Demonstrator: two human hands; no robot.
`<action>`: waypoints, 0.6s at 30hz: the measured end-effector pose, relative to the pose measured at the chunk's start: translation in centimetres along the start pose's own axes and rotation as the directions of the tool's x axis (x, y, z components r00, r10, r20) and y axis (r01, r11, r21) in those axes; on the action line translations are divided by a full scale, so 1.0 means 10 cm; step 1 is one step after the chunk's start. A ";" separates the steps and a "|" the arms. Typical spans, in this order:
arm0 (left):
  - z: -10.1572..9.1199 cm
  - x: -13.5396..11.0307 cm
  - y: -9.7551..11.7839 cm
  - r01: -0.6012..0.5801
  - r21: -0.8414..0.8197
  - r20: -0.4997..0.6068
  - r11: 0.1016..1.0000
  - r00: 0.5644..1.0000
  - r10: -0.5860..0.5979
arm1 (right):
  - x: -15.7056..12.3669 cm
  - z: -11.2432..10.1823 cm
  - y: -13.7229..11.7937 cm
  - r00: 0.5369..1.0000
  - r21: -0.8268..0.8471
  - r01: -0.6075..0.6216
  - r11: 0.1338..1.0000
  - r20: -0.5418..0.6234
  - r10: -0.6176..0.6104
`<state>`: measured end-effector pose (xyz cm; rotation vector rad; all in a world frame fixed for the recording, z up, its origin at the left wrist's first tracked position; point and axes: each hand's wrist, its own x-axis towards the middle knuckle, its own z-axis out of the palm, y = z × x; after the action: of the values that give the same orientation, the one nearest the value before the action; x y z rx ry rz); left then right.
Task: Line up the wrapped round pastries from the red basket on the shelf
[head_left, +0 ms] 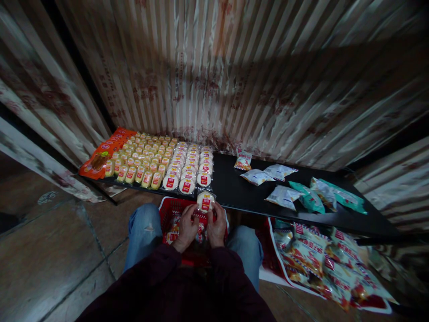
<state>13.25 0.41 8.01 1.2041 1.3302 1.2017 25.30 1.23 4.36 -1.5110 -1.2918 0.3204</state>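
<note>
A round white cake in a clear wrapper with a red label point(205, 202) is held upright at the front edge of the black shelf point(231, 188). My left hand point(187, 229) pinches its left side and my right hand point(217, 226) grips its right side, thumbs toward me. Just beyond it, the same wrapped white cakes point(187, 184) stand in three rows on the shelf. Below my hands sits a red basket point(166, 210) with more of these cakes point(173, 235) inside, partly hidden by my hands and sleeves.
Left of the white cakes are rows of yellow wrapped cakes point(146, 178) and an orange bag point(102, 156). Several snack packets point(283, 196) lie on the shelf's right part. A basket point(273, 241) full of snack bags point(308, 248) stands at lower right. A striped curtain point(201, 71) hangs behind.
</note>
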 end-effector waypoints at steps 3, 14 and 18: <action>0.04 0.09 0.02 0.015 0.003 -0.016 1.000 1.000 -0.015 | 0.11 0.03 0.01 1.000 -0.005 0.018 1.000 0.004 -0.018; 0.15 0.46 0.07 -0.106 0.308 -0.026 0.946 0.993 0.119 | 0.44 0.19 0.08 0.997 -0.029 0.079 0.996 0.026 -0.078; 0.19 0.52 0.06 -0.133 0.461 0.002 0.877 0.989 0.149 | 0.49 0.23 0.11 0.996 -0.054 0.060 0.997 0.063 -0.056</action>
<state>14.80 5.75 8.30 1.6474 1.6352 1.0359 26.08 6.71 4.55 -1.5177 -1.4012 0.2971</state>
